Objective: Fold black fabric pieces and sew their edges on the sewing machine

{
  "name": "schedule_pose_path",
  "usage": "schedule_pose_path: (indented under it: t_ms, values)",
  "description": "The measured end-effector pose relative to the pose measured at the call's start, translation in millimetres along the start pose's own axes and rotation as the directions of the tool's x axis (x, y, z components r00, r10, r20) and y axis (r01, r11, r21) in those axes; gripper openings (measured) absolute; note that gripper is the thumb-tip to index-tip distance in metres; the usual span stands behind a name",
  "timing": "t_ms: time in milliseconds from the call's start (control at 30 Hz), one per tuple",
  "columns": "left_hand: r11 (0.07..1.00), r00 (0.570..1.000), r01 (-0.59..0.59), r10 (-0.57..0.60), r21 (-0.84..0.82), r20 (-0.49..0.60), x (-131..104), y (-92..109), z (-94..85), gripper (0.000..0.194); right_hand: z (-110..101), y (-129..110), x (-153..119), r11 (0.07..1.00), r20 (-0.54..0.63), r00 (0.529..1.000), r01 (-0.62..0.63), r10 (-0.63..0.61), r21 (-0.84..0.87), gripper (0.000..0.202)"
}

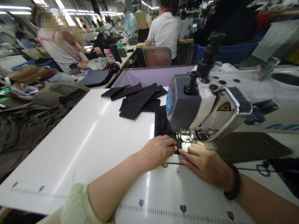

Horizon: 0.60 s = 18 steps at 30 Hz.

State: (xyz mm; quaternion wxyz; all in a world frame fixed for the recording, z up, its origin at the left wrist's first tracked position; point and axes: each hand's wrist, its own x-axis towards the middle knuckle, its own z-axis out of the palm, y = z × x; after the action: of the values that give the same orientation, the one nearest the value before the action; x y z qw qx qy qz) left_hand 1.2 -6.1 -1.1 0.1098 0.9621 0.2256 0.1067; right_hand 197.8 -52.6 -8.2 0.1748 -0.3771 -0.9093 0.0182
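A black fabric piece [162, 123] with a short stitched mark lies flat on the white sewing table, its near end under the presser foot [185, 137] of the sewing machine [184, 102]. My left hand [160, 151] is closed over the near end of this fabric, fingers together and pressing it by the foot. Just right of the fabric strip, my right hand [204, 161] rests on the machine bed with fingers apart. One of its fingertips touches the strip's edge. The needle is too small to make out.
Several black fabric pieces [139, 99] lie piled behind, left of the machine head. Olive fabric [252, 146] lies under the machine arm, with black scissors [263, 168] at the right. Stacked dark cloth [30, 121] stands left. Co-workers sit beyond a mesh-backed chair [157, 56].
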Motion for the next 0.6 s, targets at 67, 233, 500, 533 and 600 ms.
schedule_pose_path:
  t_ms: [67, 233, 500, 533, 600]
  values:
    - [1.0, 1.0, 0.024, -0.024, 0.0, 0.005, 3.2, -1.6, -1.4, 0.021, 2.5, 1.8, 0.5, 0.999, 0.01, 0.999, -0.039, 0.039, -0.017, 0.031]
    - [0.997, 0.998, 0.067, -0.067, 0.036, -0.012, 8.3, -6.3, -1.0, 0.021, 9.5, 4.9, 1.3, 0.99, 0.011, 0.99, -0.137, 0.137, -0.015, 0.03]
    - [0.986, 0.991, 0.122, -0.115, 0.114, -0.066, 12.8, -11.7, 6.2, 0.018, 10.9, 4.4, 1.6, 0.984, 0.014, 0.984, -0.178, 0.178, -0.005, 0.025]
    - [0.985, 0.991, 0.126, -0.118, 0.12, -0.068, 13.5, -12.0, 6.5, 0.018, 10.7, 4.3, 1.8, 0.984, 0.016, 0.983, -0.18, 0.18, -0.001, 0.024]
    - [0.983, 0.99, 0.124, -0.114, 0.135, -0.079, 14.4, -12.5, 7.2, 0.018, 10.3, 4.2, 2.3, 0.983, 0.02, 0.983, -0.184, 0.184, 0.008, 0.023]
